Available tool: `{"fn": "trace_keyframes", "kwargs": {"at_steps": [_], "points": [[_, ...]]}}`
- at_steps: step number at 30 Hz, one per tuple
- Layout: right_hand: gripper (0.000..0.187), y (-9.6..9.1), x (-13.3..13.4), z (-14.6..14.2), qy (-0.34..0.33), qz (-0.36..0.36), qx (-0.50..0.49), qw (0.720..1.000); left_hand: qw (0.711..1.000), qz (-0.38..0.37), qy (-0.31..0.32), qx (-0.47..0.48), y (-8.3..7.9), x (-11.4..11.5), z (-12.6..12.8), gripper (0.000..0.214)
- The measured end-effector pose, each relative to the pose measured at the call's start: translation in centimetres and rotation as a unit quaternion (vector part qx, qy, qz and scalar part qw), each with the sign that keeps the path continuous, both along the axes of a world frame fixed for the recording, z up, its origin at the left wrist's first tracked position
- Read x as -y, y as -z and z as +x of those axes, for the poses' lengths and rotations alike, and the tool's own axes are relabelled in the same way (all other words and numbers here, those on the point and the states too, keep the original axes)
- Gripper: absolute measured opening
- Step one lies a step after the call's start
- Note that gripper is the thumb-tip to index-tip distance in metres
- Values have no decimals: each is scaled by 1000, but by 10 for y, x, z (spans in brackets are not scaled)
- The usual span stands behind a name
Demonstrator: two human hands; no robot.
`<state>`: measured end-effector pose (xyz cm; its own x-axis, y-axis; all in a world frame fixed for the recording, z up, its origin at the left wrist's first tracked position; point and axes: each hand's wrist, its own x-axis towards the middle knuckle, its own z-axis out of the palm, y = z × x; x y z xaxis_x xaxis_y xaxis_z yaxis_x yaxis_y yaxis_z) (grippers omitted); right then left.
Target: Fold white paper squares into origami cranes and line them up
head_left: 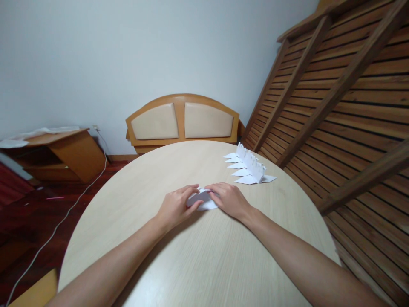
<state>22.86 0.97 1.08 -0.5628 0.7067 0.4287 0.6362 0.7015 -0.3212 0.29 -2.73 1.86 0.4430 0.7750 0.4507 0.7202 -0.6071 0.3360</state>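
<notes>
Head view: both hands sit near the middle of a round table, pale wood-grain laminate, matte, smooth curved edge. Left hand and right hand meet over a small white paper piece, flat on the tabletop, crisp folded edges, a pointed corner poking out toward the camera between the two hands. Left fingers curl in from the side, tips pressing down on the paper's left part; right fingers lie flatter, narrow spread, covering its right part. Both hands are pressing the paper rather than lifting it; can't tell how much of the sheet is hidden under the palms. Forearms are bare and rest low over the table. Further back on the right, near the table's edge, a row of folded white paper pieces: flat triangular bases fanned out in a line, with upright tabs standing along one side, well apart from the hands. Behind the table, a curved wooden headboard with two beige padded panels. Right side: slatted wooden frame, dark brown, leaning diagonally. Left: low wooden cabinet, a thin white cable trailing over dark red floor.
</notes>
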Motion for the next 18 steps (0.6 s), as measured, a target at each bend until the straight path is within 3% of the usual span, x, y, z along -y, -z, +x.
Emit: {"fn": "trace_keyframes", "kwargs": {"at_steps": [4, 8, 10, 12, 18], "points": [[24, -2, 0, -1, 31, -41, -117, 992, 986, -30, -7, 164, -2, 2, 6, 35], [25, 3, -5, -4, 28, -156, -273, 949, 974, -58, -1, 220, 1, 1, 9, 54], [30, 8, -9, -4, 8, -222, -316, 922, 981, -76, 16, 178, 6, 0, 9, 64], [34, 14, -12, -3, -3, -260, -316, 913, 990, -79, 37, 107, 10, -1, 8, 70], [41, 27, -21, 4, 11, -246, -262, 933, 984, -124, 94, -83, 18, -1, 5, 77]]}}
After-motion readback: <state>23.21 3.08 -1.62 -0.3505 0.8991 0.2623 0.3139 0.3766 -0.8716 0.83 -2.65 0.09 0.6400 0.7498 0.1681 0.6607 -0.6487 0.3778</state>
